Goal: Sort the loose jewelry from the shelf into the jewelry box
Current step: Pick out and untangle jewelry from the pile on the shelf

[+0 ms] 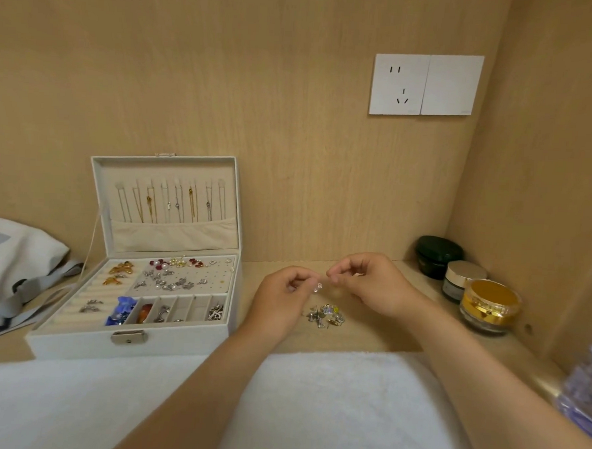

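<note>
A stud (318,286) was pinched between left hand (282,297) and right hand (370,285) above the pile (327,316), likely for checking; the box (75,345) was set open at nine o'clock

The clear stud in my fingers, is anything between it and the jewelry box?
Nothing visible. The left hand pinches the clear stud right of the jewelry box, whose lid stands open; only bare shelf lies between them. The loose pile lies off that path.
</note>
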The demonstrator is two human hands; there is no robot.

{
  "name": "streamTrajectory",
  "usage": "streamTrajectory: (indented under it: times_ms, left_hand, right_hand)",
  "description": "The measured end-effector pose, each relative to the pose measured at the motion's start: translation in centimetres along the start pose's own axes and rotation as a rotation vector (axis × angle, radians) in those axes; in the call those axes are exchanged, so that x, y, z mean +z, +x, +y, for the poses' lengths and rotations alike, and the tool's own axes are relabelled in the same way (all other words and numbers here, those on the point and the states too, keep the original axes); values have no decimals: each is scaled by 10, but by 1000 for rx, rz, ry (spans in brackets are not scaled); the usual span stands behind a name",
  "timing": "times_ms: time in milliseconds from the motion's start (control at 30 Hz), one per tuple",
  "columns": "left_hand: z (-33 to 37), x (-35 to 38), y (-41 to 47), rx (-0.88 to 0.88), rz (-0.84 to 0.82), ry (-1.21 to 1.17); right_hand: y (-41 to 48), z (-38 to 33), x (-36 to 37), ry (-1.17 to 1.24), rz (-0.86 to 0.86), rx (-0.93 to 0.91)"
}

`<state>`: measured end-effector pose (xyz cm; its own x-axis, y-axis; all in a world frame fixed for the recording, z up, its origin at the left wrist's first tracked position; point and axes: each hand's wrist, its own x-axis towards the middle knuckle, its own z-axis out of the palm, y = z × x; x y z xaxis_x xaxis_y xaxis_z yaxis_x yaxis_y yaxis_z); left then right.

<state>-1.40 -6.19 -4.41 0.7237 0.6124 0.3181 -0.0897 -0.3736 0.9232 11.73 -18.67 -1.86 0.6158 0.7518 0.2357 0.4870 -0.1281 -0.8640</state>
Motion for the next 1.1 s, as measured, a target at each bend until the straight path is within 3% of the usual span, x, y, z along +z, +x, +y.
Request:
streamTrajectory:
  times_ms: [167,300,567,667,900,1100]
  left_hand:
    - [1,-2,-1,-125,-22,-114]
    - [4,-2,-2,-166,-38,-155]
    - [-3,-1,-1,-105,-52,-79]
    - [-7,-1,-1,-33,-49,16]
    - [1,1,-5,30,-69,133]
    - [12,-10,-2,76,-24,175]
  right_hand:
    - [-2,6,0,-344,-189,-24]
    - [0,3,3,-516,-229,-1]
    - [-5,0,3,-540,-208,-14]
    - [-5,1,3,-433,-192,-8]
    - [-7,-9,3,128,-107,85]
    - [-9,-20,4,243,-145,96]
